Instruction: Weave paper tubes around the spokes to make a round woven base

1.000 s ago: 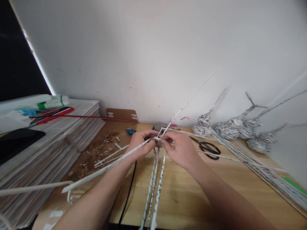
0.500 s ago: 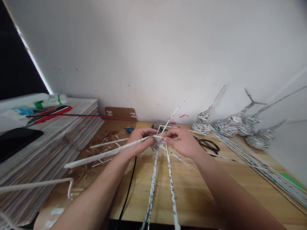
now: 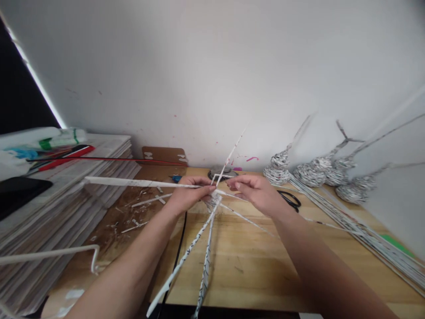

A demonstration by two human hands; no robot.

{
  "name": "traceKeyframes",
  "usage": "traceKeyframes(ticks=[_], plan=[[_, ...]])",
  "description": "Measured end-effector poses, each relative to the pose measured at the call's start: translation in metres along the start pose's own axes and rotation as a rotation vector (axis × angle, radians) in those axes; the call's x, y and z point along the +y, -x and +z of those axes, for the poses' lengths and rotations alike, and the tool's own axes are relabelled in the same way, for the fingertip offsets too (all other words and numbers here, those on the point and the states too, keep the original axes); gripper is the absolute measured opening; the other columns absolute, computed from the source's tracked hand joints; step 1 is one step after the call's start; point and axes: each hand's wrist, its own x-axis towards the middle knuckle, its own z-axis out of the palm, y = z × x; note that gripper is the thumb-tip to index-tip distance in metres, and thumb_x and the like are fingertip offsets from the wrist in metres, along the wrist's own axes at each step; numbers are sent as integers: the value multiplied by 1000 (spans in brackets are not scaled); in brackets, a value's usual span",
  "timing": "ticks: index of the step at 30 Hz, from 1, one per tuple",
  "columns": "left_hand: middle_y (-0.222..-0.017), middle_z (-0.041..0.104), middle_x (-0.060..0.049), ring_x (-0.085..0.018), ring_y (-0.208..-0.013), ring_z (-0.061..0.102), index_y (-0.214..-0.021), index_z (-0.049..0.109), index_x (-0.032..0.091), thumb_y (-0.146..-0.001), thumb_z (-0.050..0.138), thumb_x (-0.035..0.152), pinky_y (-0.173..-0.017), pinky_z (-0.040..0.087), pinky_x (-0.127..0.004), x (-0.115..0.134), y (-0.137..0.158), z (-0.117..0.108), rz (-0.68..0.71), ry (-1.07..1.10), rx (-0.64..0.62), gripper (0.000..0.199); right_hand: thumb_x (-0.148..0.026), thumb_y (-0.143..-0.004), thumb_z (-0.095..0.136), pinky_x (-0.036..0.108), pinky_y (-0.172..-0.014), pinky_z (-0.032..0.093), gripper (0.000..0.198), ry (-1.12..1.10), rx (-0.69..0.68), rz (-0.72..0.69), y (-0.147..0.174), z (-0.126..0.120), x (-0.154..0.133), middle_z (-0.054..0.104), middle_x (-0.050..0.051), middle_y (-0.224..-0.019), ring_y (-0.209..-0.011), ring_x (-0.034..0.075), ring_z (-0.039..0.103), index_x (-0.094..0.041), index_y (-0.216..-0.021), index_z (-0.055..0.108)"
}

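Note:
A small woven paper piece (image 3: pixel 213 201) is held above the wooden table, with white paper tubes fanning out from it. My left hand (image 3: pixel 192 192) grips it, thumb on top and fingers beneath. A long white tube (image 3: pixel 133 182) runs out leftward past that hand. Two printed tubes (image 3: pixel 187 252) slant down toward me, and another tube (image 3: pixel 230 153) points up toward the wall. Just right of the weave is my right hand (image 3: pixel 255 192), its thumb and curled fingers slightly apart with nothing visible between them. Its fingertips are close to the tubes on that side.
Several finished gourd-shaped woven pieces (image 3: pixel 277 169) stand along the wall at the right. Black-handled scissors (image 3: pixel 290 200) and a bundle of paper tubes (image 3: pixel 352 232) lie near them. Stacked newspapers (image 3: pixel 109 155) with a phone (image 3: pixel 23 192) are at the left. A black cable (image 3: pixel 179 250) crosses the table.
The woven piece has turned clockwise: the left tube swung upward and the near tubes swung left. My right hand has come away from the weave, moving slightly right.

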Motion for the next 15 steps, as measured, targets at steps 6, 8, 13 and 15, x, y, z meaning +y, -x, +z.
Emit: traceKeyframes(ticks=[6,8,13,15], plan=[[-74,71,-5,-13,-62,65,-82,74,14,-58,86,40,-62,57,-25,1,0,0,-42,49,16,38,-25,-78,67,35,-91,51,23,-155,-5,31,3,-2,-2,75,7,-98,-96,18,68,-20,-100,73],[-74,72,-5,-12,-62,65,-82,74,13,-58,87,40,-63,57,-24,3,0,0,-55,51,30,38,-23,-74,71,36,-92,51,28,-189,11,23,4,-1,-4,75,7,-98,-95,18,68,-19,-102,72],[-75,72,-5,-12,-62,65,-83,74,13,-58,86,40,-63,57,-24,3,0,0,-54,37,37,38,-29,-74,74,35,-81,55,30,-213,45,-9,6,1,-8,73,5,-87,-81,16,68,-18,-101,71],[-75,72,-4,-12,-62,65,-82,74,13,-58,86,41,-63,57,-25,2,-1,-1,-51,32,39,39,-34,-75,75,33,-76,55,30,-214,36,-19,7,2,-9,72,5,-82,-76,15,67,-17,-98,71]])
